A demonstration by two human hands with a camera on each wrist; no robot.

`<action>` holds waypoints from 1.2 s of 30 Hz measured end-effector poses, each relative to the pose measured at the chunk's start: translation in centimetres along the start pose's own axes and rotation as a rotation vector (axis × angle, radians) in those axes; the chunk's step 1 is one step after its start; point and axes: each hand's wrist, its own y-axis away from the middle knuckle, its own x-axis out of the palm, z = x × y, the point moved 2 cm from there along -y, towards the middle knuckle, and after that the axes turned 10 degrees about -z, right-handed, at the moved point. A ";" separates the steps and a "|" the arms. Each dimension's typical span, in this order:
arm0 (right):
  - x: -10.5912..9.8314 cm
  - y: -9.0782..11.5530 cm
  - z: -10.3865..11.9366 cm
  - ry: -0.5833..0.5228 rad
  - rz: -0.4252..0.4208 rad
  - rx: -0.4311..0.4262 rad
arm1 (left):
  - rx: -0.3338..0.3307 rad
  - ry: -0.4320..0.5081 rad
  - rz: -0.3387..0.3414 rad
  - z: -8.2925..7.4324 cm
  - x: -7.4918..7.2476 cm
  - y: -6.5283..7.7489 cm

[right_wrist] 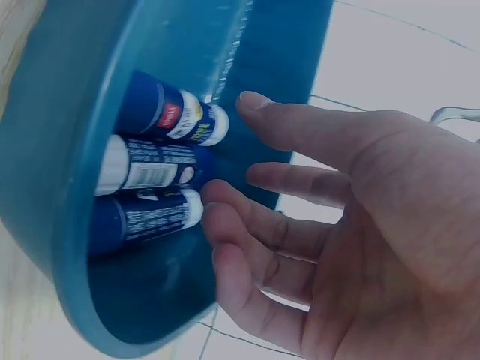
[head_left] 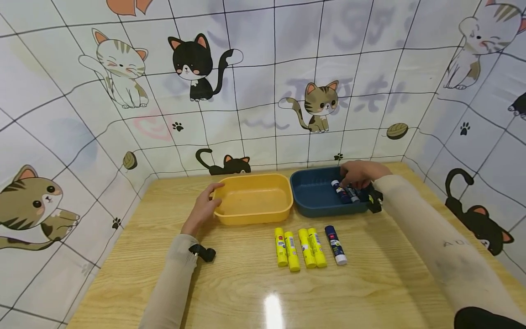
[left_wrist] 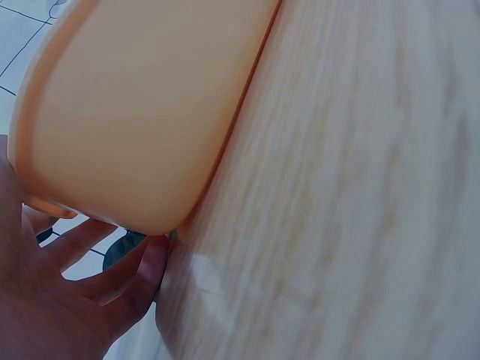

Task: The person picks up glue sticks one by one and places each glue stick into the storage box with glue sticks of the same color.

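My left hand (head_left: 204, 205) grips the left end of a yellow plastic tray (head_left: 252, 218), its thumb at the rim and its fingers against the outer wall. The tray's end wall (left_wrist: 142, 112) fills much of the left wrist view. Inside the blue tray (head_left: 328, 211), my right hand (head_left: 359, 174) hovers with loosely bent fingers. The right wrist view shows nothing between thumb and fingers; fingertips are close to a navy glue stick (right_wrist: 154, 217) with a white end. Two more navy glue sticks, one with a barcode (right_wrist: 154, 163) and one with a red label (right_wrist: 169, 112), lie beside it.
Before the trays, several yellow glue sticks (head_left: 306, 249) lie on the wooden table (head_left: 230, 283). One navy glue stick (head_left: 335, 244) with a white end lies to their right. A cat-patterned tiled cloth (head_left: 259, 109) stands behind and along both sides.
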 end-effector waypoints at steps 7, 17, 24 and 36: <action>-0.6 2.0 1.2 -0.013 -0.061 -0.082 | 0.007 -0.011 0.000 0.0 -0.2 -0.1; 0.4 5.2 2.8 0.058 -0.214 -0.242 | -0.003 0.013 -0.002 0.0 -0.2 -0.2; 2.1 7.5 4.5 0.031 -0.255 -0.280 | -0.007 -0.010 -0.001 0.0 0.1 -0.1; 4.6 9.8 5.6 0.019 -0.297 -0.355 | -0.012 -0.016 -0.001 -0.1 0.0 0.0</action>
